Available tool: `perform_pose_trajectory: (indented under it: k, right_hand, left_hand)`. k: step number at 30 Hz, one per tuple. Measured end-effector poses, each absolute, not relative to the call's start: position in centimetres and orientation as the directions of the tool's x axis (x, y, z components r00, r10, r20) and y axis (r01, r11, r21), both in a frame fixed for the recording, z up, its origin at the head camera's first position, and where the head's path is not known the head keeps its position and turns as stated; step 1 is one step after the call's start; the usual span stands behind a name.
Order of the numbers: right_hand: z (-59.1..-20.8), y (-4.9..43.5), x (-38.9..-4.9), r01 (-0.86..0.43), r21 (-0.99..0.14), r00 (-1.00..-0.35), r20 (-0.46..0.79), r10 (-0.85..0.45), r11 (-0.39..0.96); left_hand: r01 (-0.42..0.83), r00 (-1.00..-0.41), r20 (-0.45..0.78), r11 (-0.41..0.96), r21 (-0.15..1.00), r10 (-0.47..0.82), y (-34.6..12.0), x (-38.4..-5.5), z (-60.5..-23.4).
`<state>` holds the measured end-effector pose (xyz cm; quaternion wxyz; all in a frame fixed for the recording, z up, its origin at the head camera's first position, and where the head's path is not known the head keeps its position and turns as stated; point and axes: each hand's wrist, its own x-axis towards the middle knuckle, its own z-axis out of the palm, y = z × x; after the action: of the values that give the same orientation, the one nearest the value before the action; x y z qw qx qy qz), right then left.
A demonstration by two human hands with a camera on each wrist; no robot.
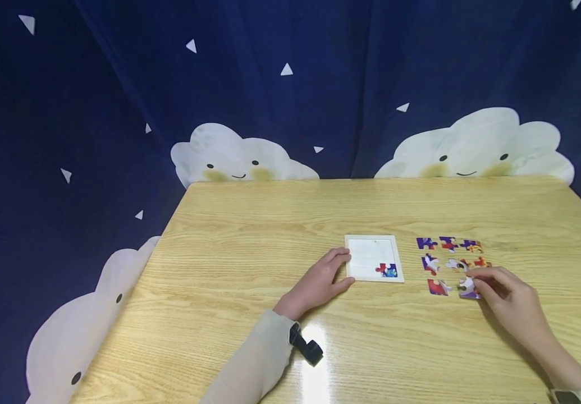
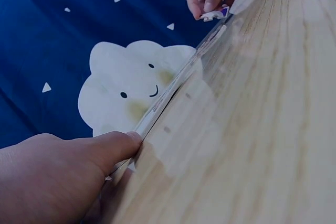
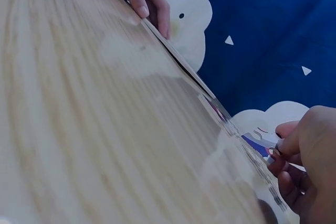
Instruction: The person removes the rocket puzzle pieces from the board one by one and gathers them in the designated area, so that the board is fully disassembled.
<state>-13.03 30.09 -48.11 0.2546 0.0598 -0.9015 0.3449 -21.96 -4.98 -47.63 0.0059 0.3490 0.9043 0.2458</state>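
Note:
A square white puzzle tray [image 1: 371,255] with a pale rim lies on the table. Joined jigsaw pieces [image 1: 388,270] fill its lower right corner. My left hand [image 1: 322,280] rests at the tray's left edge, its thumb at the near corner and its fingers farther up. Right of the tray, thumb and fingers of my right hand [image 1: 512,300] pinch a white and purple jigsaw piece [image 1: 469,288], also seen in the left wrist view as a piece [image 2: 214,15] between the fingertips. Beyond it several loose pieces [image 1: 438,287] lie in rough rows; the right fingers partly cover some.
The wooden table [image 1: 250,224] reaches back to a dark blue curtain [image 1: 250,67] printed with white triangles and smiling clouds. A black strap mount [image 1: 310,350] sticks out from the left wrist.

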Motion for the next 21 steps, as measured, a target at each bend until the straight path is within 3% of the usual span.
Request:
perform_pose_trajectory:
  k: [12, 21]
  right_hand:
    - [-48.13, 30.56, -12.93, -0.292, -0.573, -0.854, 0.517, 0.061, 0.766]
    - [-48.23, 30.61, -13.32, -0.341, -0.519, -0.859, 0.511, -0.035, 0.784]
  left_hand:
    - [0.629, -0.758, 0.162, 0.641, 0.441, 0.632, -5.01, -21.98, -47.65]
    - [0.632, -0.756, 0.170, 0.637, 0.441, 0.632, -5.05, -21.94, -47.66]
